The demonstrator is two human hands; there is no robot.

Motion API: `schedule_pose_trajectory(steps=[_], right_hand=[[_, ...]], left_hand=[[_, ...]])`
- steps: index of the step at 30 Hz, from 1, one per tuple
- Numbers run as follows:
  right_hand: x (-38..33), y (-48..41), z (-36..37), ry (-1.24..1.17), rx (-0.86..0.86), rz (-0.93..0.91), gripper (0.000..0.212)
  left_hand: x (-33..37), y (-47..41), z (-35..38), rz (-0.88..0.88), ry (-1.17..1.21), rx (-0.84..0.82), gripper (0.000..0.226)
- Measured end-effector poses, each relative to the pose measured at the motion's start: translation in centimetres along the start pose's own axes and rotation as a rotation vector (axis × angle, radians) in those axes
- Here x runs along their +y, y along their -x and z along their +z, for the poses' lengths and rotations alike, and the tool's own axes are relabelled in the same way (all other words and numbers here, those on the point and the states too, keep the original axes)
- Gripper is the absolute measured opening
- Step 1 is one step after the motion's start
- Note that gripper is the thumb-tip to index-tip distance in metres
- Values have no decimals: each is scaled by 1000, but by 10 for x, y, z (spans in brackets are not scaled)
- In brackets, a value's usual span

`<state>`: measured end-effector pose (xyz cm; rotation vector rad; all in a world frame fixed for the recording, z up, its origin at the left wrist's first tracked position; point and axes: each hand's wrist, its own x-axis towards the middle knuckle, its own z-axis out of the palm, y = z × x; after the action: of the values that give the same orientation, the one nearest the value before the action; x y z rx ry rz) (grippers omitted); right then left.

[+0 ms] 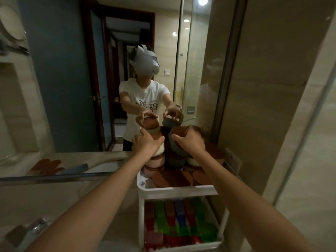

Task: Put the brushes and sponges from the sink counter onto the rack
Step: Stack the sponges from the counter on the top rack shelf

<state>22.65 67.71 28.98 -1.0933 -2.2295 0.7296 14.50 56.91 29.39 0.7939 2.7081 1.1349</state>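
Fingers are curled round a grey-blue sponge (right hand) and a pale sponge (left hand) on the rack's crowded top tier. Seating is judged in hand; steadiness is called for before release.

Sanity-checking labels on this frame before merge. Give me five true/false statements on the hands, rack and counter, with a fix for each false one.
1. The left hand and the right hand are both at the top shelf of the rack. True.
2. The rack's lower shelf is bare. False: coloured brushes lie in it.
3. A brown glove-shaped item lies on the counter, left of the rack. True.
4. The left hand rests on the counter. False: it holds the top of the sponge stack on the rack.
5. The right hand grips a grey sponge with a brown top. True.
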Motion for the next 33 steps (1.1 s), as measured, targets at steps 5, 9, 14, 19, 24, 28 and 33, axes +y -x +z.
schedule_pose_trajectory(steps=[5,9,14,19,24,28,33], right_hand=[[9,-7,6,-41,-18,-35,43],[13,-2,4,-146,-45,-56,36],[6,0,2,-192,-21,-94,34],[6,0,4,-201,-34,-112,27],[12,2,7,-190,-26,-110,26],[15,1,9,-135,-42,-149,29],[15,7,10,33,-7,-260,30]], left_hand=[[-8,-15,9,-55,88,-12,66],[-19,-16,15,-84,71,-76,60],[-15,-8,16,12,138,24,61],[-15,-7,14,17,132,58,60],[-20,-2,20,-12,150,43,52],[-19,-2,21,-10,167,35,51],[-22,-4,21,-18,223,-4,52]])
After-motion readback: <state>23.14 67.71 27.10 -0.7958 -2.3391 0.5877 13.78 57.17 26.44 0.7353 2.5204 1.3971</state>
